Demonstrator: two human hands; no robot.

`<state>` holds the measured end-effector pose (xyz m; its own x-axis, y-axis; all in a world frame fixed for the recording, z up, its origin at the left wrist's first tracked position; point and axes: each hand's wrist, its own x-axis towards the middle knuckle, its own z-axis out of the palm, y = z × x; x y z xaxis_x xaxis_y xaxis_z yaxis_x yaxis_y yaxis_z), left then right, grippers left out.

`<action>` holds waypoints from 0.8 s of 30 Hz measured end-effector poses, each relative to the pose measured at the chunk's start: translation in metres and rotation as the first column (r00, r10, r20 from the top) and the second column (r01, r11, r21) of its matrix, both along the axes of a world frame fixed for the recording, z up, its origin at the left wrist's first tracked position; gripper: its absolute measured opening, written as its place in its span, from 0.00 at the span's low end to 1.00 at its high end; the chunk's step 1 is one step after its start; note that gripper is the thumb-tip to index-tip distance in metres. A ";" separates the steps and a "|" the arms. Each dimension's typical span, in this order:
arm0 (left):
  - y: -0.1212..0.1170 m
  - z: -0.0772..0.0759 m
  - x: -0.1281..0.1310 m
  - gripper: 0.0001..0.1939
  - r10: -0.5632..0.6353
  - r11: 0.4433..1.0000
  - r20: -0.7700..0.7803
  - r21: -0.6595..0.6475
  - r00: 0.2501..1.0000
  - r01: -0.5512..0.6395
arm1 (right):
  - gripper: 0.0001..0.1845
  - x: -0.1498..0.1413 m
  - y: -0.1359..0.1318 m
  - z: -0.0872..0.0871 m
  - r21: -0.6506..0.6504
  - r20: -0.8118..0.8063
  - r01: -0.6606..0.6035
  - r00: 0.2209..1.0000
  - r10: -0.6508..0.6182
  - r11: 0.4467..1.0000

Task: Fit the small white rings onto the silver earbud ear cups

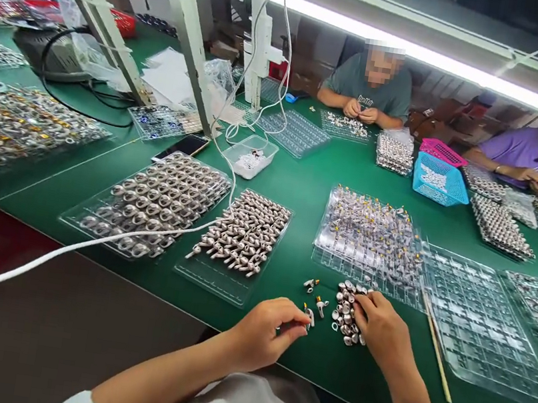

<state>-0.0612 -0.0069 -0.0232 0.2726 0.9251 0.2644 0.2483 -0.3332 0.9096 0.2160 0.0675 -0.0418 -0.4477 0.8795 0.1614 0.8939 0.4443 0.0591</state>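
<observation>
My left hand [272, 333] pinches a small earbud housing [309, 315] with a stem, just above the green table. Its thumb and forefinger are closed on it. Two more earbud housings with orange tips lie near it, one of them an earbud part [321, 306] just right of the fingertips. My right hand [384, 326] reaches into a loose pile of round silvery earbud shells [346, 313]. Its fingers are curled down at the pile's right side; what is between the fingertips is hidden.
Left stand a clear tray of stemmed parts [244, 231] and a stack of trays with ring-shaped parts [164, 192]. Ahead lies a tray of orange-tipped parts [370, 233]. Right are a wooden stick [437, 351] and a clear tray [488, 322]. A white cable [91, 241] crosses left. Two people sit opposite.
</observation>
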 end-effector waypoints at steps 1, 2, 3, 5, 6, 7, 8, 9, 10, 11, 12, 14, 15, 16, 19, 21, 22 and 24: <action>0.000 0.000 0.002 0.07 -0.010 1.000 0.000 0.002 1.000 0.010 | 0.11 0.002 0.001 -0.002 0.011 0.005 -0.004 1.000 0.004 1.000; 0.000 0.000 0.004 0.07 -0.020 1.000 0.001 0.006 1.000 0.020 | 0.11 0.003 0.001 -0.003 0.020 0.006 -0.006 1.000 0.006 1.000; 0.000 0.000 0.007 0.07 -0.027 1.000 0.002 0.011 1.000 0.027 | 0.10 0.004 0.002 -0.004 0.028 0.004 -0.004 1.000 0.004 1.000; 0.001 0.000 0.012 0.07 -0.034 0.999 -0.003 0.018 0.999 0.034 | 0.10 0.007 0.003 -0.007 0.041 -0.002 0.011 1.000 -0.011 0.999; 0.001 -0.001 0.014 0.07 -0.036 0.999 -0.007 0.019 0.999 0.036 | 0.10 0.009 0.003 -0.008 0.046 -0.006 0.018 1.000 -0.017 0.999; 0.002 -0.001 0.017 0.07 -0.042 0.999 -0.014 0.017 0.999 0.043 | 0.10 0.010 0.003 -0.008 0.050 -0.010 0.018 1.000 -0.017 0.999; 0.003 -0.001 0.020 0.07 -0.051 0.999 -0.022 0.014 0.998 0.051 | 0.10 0.011 0.003 -0.009 0.053 -0.014 0.012 1.000 -0.011 0.999; 0.004 0.000 0.023 0.07 -0.063 0.998 -0.031 0.011 0.998 0.064 | 0.10 0.011 0.003 -0.009 0.056 -0.017 0.004 1.000 -0.003 0.998; 0.006 0.000 0.025 0.07 -0.076 0.997 -0.040 0.007 0.996 0.077 | 0.10 0.012 0.004 -0.010 0.057 -0.022 -0.003 1.000 0.005 0.998; 0.007 0.001 0.028 0.07 -0.088 0.996 -0.050 0.003 0.995 0.089 | 0.09 0.012 0.004 -0.010 0.057 -0.030 -0.006 1.000 0.007 0.998; 0.008 0.002 0.030 0.07 -0.097 0.995 -0.059 0.000 0.993 0.098 | 0.09 0.011 0.005 -0.010 0.057 -0.040 -0.003 0.999 0.005 0.998; 0.010 0.003 0.034 0.06 -0.107 0.994 -0.067 -0.004 0.992 0.107 | 0.08 0.010 0.007 -0.010 0.050 -0.072 0.003 0.997 0.000 0.999; 0.011 0.004 0.035 0.06 -0.109 0.994 -0.065 -0.007 0.992 0.109 | 0.08 0.010 0.008 -0.010 0.048 -0.087 0.006 0.996 -0.002 0.999; 0.011 0.005 0.036 0.06 -0.111 0.994 -0.061 -0.009 0.992 0.110 | 0.08 0.010 0.008 -0.008 0.044 -0.097 0.006 0.995 -0.002 0.999; 0.012 0.005 0.035 0.08 -0.108 0.994 -0.039 -0.021 0.993 0.108 | 0.07 0.009 0.002 0.001 0.055 -0.102 0.020 0.995 -0.014 0.998; 0.012 0.005 0.035 0.13 -0.093 0.995 -0.022 -0.043 0.995 0.092 | 0.07 0.004 -0.010 0.012 0.095 -0.164 0.013 0.986 0.003 0.995; 0.011 0.005 0.034 0.15 -0.083 0.995 -0.013 -0.054 0.996 0.082 | 0.07 -0.001 -0.018 0.019 0.116 -0.233 -0.007 0.972 0.034 0.993; 0.010 0.004 0.034 0.19 -0.074 0.995 0.014 -0.060 0.997 0.075 | 0.08 -0.014 -0.038 0.031 0.148 -0.365 -0.058 0.924 0.109 0.987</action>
<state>-0.0269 0.0028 -0.0188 0.3386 0.9167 0.2122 0.2137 -0.2945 0.9314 0.2016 0.0293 -0.0111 -0.4040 0.8009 0.4420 0.8230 0.5292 -0.2067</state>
